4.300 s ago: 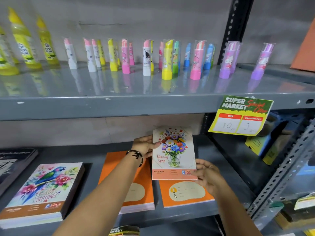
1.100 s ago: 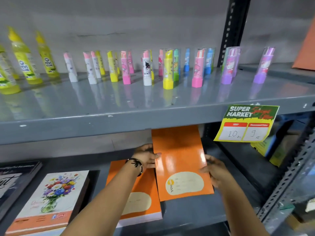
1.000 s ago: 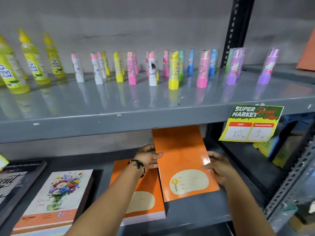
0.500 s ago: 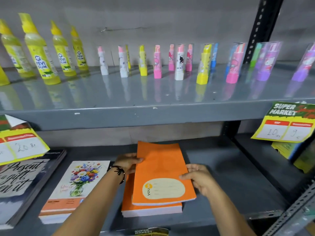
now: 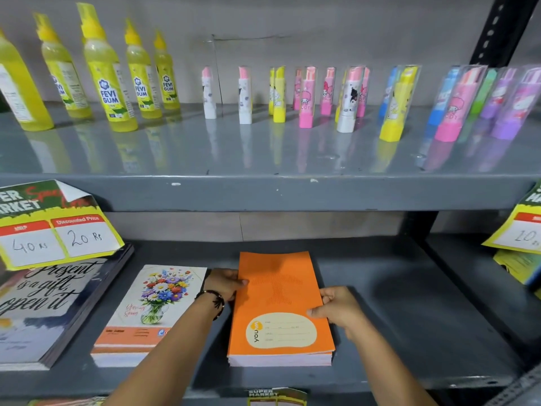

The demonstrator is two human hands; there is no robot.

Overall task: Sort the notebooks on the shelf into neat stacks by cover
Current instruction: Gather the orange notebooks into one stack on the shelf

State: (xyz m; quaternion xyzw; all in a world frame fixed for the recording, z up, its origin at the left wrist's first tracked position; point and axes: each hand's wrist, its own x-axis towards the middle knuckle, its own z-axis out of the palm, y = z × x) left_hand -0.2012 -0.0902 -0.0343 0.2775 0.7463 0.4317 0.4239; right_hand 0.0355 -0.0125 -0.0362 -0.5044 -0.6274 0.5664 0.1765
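The orange notebooks (image 5: 281,306) lie as one squared stack at the middle of the lower shelf (image 5: 409,312), the top cover printed with a cream name panel and the brand "YOUVA" running up its left edge. Just left of them sits a stack of floral notebooks (image 5: 152,306), showing a vase of flowers, script that seems to read "Blooming Spring", and an orange band of print too small to read. Further left lies a dark stack (image 5: 49,306) whose cover says "Present is a gift, open it". A yellow and green price tag (image 5: 55,227) hanging from the upper shelf (image 5: 263,194) reads "SUPER MARKET", "MRP 40 Rs" and "Discounted Price 20 Rs"; a second tag (image 5: 524,227) at the right edge shows "10". On the upper shelf stand yellow bottles (image 5: 108,80) labelled "FEVI GUM" and a row of cartoon-printed sticks (image 5: 348,98). The left hand (image 5: 224,284), with a dark bracelet at the wrist, pinches the stack's left edge, thumb on the cover and fingers tucked beneath. The right hand (image 5: 336,307) clasps the right edge likewise, thumb pressed on top, fingers curled along the side.
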